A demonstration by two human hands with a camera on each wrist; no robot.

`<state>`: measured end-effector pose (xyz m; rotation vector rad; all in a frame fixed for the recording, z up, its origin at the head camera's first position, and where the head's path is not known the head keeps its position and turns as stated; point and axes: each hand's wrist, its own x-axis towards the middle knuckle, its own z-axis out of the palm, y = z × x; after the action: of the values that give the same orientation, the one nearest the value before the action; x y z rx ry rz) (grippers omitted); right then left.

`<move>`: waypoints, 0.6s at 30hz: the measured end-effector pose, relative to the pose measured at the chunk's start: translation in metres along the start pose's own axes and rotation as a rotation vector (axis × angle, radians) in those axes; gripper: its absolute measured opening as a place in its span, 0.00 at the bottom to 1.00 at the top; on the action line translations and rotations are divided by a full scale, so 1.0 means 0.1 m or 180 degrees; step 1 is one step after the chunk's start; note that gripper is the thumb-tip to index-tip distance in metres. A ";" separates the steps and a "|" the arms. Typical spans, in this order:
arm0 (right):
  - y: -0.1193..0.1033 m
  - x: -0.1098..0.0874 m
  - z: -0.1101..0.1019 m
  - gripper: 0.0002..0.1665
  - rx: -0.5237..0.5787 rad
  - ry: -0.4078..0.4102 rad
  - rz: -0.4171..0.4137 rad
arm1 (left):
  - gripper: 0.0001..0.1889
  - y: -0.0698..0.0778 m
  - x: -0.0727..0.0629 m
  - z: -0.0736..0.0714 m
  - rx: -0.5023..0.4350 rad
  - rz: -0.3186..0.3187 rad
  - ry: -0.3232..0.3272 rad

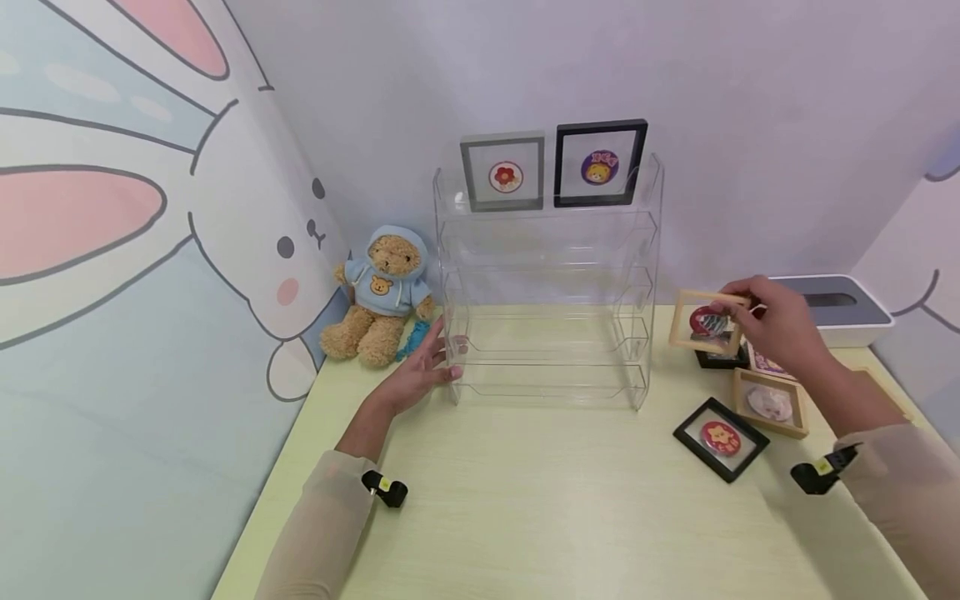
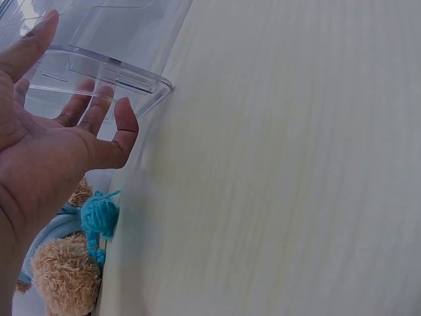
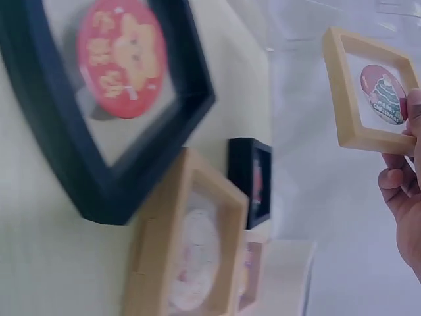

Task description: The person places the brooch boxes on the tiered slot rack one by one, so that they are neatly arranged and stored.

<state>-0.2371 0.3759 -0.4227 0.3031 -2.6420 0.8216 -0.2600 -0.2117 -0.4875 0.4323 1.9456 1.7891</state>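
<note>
My right hand pinches a light wooden frame by its right edge and holds it up over the other frames. Inside it shows a round red badge with a green tree. At the left side of a clear acrylic tiered rack is my left hand, its fingers spread loosely against the side panel. On the rack's top tier stand a grey frame with a red flower badge and a black frame with a bear badge.
A black frame, a wooden frame and more frames lie at the right. Behind them is a white box with a grey top. Left of the rack sit a teddy bear in a blue hoodie and a small blue yarn thing.
</note>
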 end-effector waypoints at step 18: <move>-0.49 0.25 -0.60 0.14 0.0291 0.0612 0.0046 | 0.59 -0.01 -0.01 -0.02 0.0009 0.0021 -0.0029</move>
<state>-0.2289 0.3686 -0.3415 0.2170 -2.4359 0.9291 -0.2604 -0.2137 -0.4883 0.4475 1.9431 1.7856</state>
